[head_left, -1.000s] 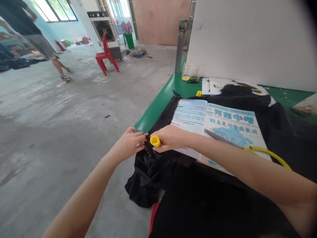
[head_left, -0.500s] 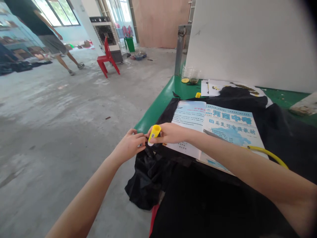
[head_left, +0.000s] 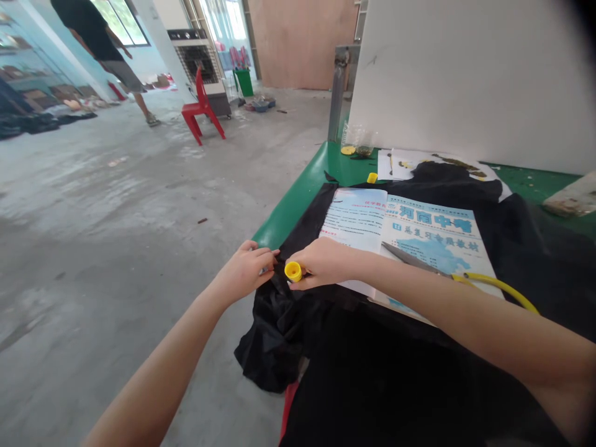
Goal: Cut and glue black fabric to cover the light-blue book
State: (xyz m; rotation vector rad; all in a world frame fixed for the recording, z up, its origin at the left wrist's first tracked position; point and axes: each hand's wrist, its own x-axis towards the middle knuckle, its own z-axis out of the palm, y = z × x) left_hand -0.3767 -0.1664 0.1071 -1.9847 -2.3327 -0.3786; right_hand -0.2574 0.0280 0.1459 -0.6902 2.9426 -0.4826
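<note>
My right hand [head_left: 323, 264] is closed around a small yellow tube [head_left: 293, 271], with its round end pointing left towards my other hand. My left hand [head_left: 244, 270] lies on the black fabric [head_left: 288, 316] at the table's left corner, its fingers pressed together on the cloth right beside the tube's end. The fabric hangs over the edge of the green table [head_left: 298, 195]. A blue and white printed booklet [head_left: 410, 236] lies open just behind my right hand. Scissors [head_left: 447, 273] with yellow handles rest on the booklet beside my right forearm.
A white board [head_left: 465, 74] stands along the table's back. Small yellow caps [head_left: 347, 149] and papers [head_left: 400, 162] lie at the far end. A red chair [head_left: 200, 108] stands on the concrete floor to the left, and another person [head_left: 100, 37] walks at the far left.
My right hand has tipped the yellow tube from upright back down, so its end faces my left hand again. The person in the background has walked further away.
</note>
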